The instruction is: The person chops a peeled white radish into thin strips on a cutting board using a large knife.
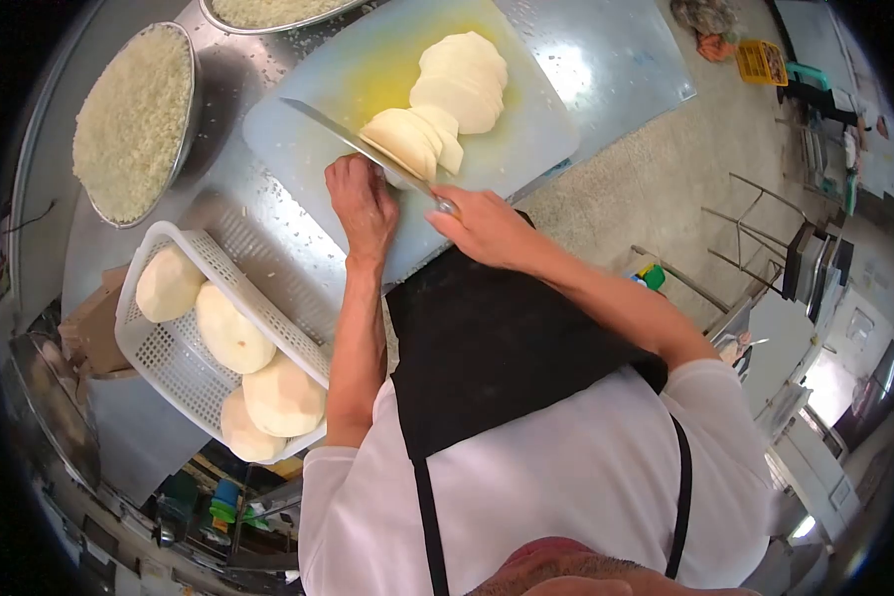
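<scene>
My right hand grips the handle of a kitchen knife, its long blade slanting up to the left across the cutting board. My left hand has its fingers curled against a peeled, pale root vegetable, mostly hidden by the blade and my hands. Just beyond the blade, several cut slices lean on one another. Farther up the board, a fanned stack of wide pale slices lies beside a yellow stain.
A white perforated basket on my left holds several peeled round root vegetables. Metal bowls of finely chopped white pieces stand at the upper left on the steel table. Beyond the table at right are floor and metal racks.
</scene>
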Action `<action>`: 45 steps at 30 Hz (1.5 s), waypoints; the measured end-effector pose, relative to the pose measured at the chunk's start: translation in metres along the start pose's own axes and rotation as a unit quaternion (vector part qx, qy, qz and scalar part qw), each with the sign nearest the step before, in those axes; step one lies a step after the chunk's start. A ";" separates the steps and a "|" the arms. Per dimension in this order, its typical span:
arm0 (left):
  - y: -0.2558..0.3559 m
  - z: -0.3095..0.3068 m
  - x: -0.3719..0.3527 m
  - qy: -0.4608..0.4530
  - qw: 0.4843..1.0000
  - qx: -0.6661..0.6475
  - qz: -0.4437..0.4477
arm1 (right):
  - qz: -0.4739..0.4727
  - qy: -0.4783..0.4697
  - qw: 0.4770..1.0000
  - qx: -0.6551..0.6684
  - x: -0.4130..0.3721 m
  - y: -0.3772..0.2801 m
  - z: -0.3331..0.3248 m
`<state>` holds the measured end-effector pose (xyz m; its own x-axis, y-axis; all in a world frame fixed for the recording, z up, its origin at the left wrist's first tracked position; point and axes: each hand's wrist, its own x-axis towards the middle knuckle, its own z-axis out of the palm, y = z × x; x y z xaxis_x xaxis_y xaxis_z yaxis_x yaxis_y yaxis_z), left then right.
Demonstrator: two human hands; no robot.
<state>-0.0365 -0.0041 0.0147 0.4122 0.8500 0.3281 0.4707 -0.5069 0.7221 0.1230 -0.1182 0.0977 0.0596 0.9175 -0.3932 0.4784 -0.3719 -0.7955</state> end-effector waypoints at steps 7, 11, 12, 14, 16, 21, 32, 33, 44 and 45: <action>0.002 -0.003 -0.002 0.003 1.000 -0.002 0.001 | 0.012 -0.012 0.999 0.043 -0.018 -0.031 -0.026; 0.002 -0.002 -0.002 0.002 1.000 -0.011 -0.002 | 0.064 -0.022 0.996 0.055 -0.035 -0.031 -0.027; 0.002 -0.001 -0.001 0.011 1.000 -0.016 0.004 | 0.022 -0.008 0.999 0.023 -0.027 -0.019 -0.018; 0.001 -0.001 -0.002 0.006 1.000 -0.011 -0.006 | -0.016 0.005 1.000 -0.008 -0.009 0.000 -0.003; -0.001 0.001 0.002 0.006 1.000 -0.005 -0.009 | -0.031 0.026 0.999 0.010 0.015 0.007 0.004; -0.005 -0.002 -0.005 0.001 1.000 -0.011 0.010 | 0.006 -0.015 0.999 0.030 -0.006 -0.021 -0.019; -0.002 -0.002 -0.006 0.010 1.000 -0.018 0.007 | -0.002 0.005 1.000 0.023 0.014 -0.004 0.003; 0.000 -0.003 -0.006 0.014 1.000 -0.022 0.012 | -0.001 0.008 1.000 0.024 0.008 -0.013 -0.003; -0.003 -0.005 -0.006 0.006 1.000 -0.008 0.007 | -0.018 0.009 1.000 0.024 0.011 -0.003 0.009; -0.002 -0.006 -0.008 0.001 1.000 -0.002 0.013 | -0.016 0.012 0.999 0.026 0.008 -0.008 0.003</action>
<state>-0.0456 -0.0091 0.0140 0.4229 0.8372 0.3468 0.4572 -0.5275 0.7160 0.1168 -0.1084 0.0998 0.0659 0.9317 -0.3571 0.4340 -0.3490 -0.8306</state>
